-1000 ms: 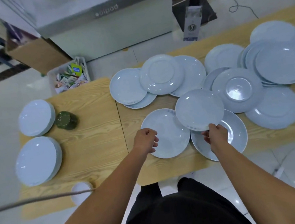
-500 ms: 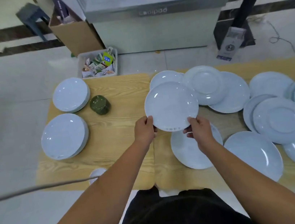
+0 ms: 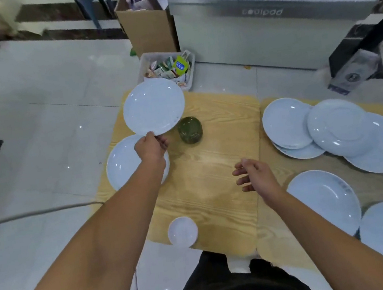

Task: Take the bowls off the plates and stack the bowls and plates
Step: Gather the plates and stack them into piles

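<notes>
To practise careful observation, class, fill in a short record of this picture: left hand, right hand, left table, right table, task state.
Left hand: pinches the near rim of a plate, held above the table
Right hand: open, holding nothing
Left table: second plate under the left hand, green cup beside it, small bowl at the near edge
Right table: loose plates, some overlapping
Task state: right-side plates not yet stacked

Cup [image 3: 190, 130] right of plate stack [image 3: 124, 164], small bowl [image 3: 182, 232] at table's [image 3: 213, 166] near edge, loose plates [image 3: 337, 124] rightward.
</notes>
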